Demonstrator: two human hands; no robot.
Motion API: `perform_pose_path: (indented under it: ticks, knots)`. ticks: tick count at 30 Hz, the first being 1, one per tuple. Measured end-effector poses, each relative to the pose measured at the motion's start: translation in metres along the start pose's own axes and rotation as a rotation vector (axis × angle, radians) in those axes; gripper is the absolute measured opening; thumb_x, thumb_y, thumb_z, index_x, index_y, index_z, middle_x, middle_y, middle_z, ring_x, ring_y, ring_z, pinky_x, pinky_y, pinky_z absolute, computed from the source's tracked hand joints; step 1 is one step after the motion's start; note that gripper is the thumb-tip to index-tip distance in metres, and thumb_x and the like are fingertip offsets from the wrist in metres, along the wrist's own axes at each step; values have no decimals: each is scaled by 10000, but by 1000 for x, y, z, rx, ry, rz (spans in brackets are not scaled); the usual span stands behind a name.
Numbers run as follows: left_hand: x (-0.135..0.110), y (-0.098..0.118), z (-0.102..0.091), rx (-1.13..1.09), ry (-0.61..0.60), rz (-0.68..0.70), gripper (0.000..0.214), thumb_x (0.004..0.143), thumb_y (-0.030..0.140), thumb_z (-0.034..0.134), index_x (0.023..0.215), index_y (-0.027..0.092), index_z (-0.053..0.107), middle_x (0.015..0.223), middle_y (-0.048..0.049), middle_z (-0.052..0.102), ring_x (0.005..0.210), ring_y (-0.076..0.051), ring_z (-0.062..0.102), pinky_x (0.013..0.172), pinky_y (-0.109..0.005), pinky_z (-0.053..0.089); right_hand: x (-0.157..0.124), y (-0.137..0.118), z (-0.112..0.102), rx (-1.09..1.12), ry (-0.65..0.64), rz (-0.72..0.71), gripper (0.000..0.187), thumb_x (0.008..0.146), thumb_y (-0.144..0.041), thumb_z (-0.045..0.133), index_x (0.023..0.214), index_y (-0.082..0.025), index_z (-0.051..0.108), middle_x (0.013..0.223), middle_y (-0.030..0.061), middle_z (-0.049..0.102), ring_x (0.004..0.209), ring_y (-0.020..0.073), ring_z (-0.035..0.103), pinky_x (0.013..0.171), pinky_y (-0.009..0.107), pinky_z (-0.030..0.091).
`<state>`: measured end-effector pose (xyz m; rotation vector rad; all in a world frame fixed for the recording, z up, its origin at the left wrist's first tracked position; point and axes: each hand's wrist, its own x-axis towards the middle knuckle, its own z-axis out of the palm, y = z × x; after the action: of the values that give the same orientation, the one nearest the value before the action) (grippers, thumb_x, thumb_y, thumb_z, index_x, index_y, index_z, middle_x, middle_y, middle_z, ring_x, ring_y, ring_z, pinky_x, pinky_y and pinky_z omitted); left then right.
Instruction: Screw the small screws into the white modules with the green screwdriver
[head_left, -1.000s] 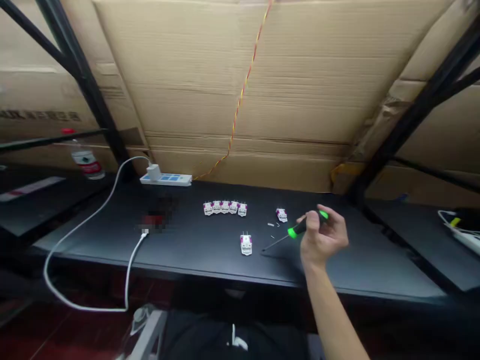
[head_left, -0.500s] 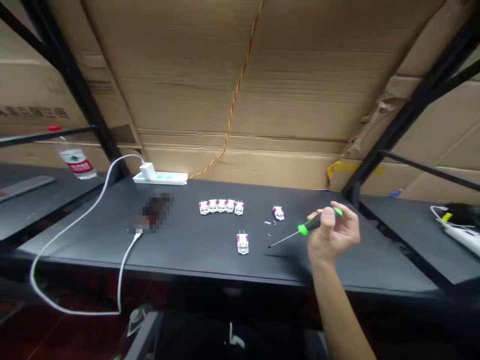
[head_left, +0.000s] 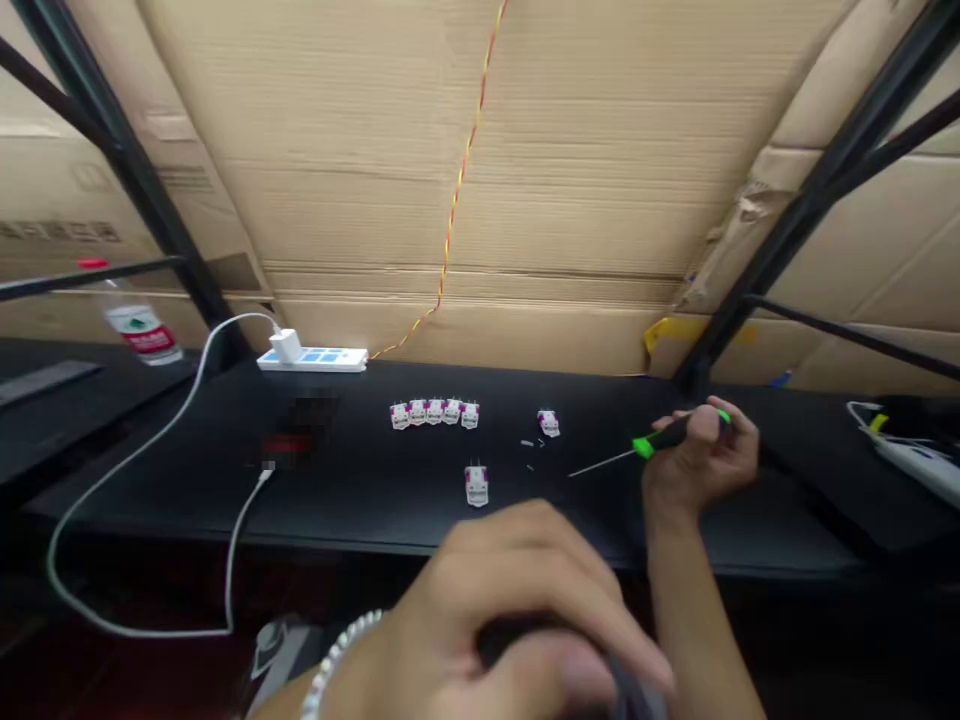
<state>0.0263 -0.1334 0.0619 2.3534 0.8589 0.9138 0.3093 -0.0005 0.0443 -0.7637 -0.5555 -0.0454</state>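
Note:
My right hand [head_left: 701, 460] is closed round a screwdriver [head_left: 671, 433] with a black and green handle, its thin shaft pointing left above the table. My left hand [head_left: 487, 590], with a beaded bracelet at the wrist, is large and close at the bottom of the view. Its fingers are curled about something dark that I cannot make out. Beyond it on the table lies a small white and purple plug-like part [head_left: 476, 485] with metal prongs. A similar part [head_left: 549, 423] sits farther back to the right, near a few tiny loose bits [head_left: 528, 443].
Several more white and purple parts [head_left: 435, 411] stand in a row on the black table [head_left: 360, 500]. A white power strip [head_left: 330, 360] with a charger and cable [head_left: 142, 460] is at the back left. A bottle [head_left: 142, 325] stands beyond the left frame post; cardboard [head_left: 337, 150] lines the back.
My left hand has come into view at the bottom, close to the camera. My right hand has moved right with the screwdriver, drawing its tip away from the small parts.

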Motion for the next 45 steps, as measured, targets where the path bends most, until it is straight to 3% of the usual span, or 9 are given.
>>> perform_pose_path:
  ticks: [4,5,8,14,25,35,42,45]
  knots:
    - [99,-39,13,355,-199,-118,188,1033,166,592,1013,177,778,1058,-99,771,1012,-244,720,973,-377,576,6,3,-1,-15,30,31,286,739,-392,731,924,-197,633,671,-71,553,512,111,570,425,236,499]
    - [114,-49,19,498,-260,-162,216,1019,124,568,978,153,778,1047,-125,767,1026,-265,718,976,-395,569,7,3,-2,-17,30,27,289,738,-394,735,925,-197,637,676,-69,557,514,113,570,421,241,500]
    - [135,-68,35,573,-335,-204,211,935,25,585,908,119,773,996,-157,765,994,-298,730,923,-405,579,7,3,-2,9,25,13,299,723,-396,772,910,-197,650,671,-62,575,517,116,571,409,242,506]
    - [132,-72,45,621,-340,-255,317,968,-8,471,1002,119,759,1088,-164,757,1038,-278,730,924,-368,573,6,4,-3,-20,6,-1,282,760,-399,764,930,-200,659,685,-56,594,507,113,585,404,238,522]
    - [130,-81,56,635,-327,-162,274,887,-40,526,1056,64,715,1112,-202,739,1091,-317,700,1001,-415,538,3,1,-3,-20,-1,54,341,746,-417,795,953,-174,675,699,-61,603,494,114,608,438,248,527]
    - [111,-79,17,544,-204,-203,194,954,40,509,991,177,642,974,-91,742,894,-245,709,794,-329,524,1,0,-2,-21,-30,82,330,760,-416,798,961,-180,685,666,-63,638,460,118,617,435,242,512]
    - [90,-88,11,431,-149,-165,223,1011,78,509,1002,187,703,1037,-70,728,999,-227,684,903,-321,518,-2,0,-1,-11,-63,72,326,762,-407,814,960,-181,689,678,-62,639,462,114,623,438,243,524]
    - [86,-90,13,448,-210,-124,264,1018,98,517,1019,197,762,1059,-74,747,1024,-245,676,938,-349,516,-2,0,-1,-9,-69,74,334,759,-413,821,955,-176,690,683,-66,633,459,109,623,446,241,523]
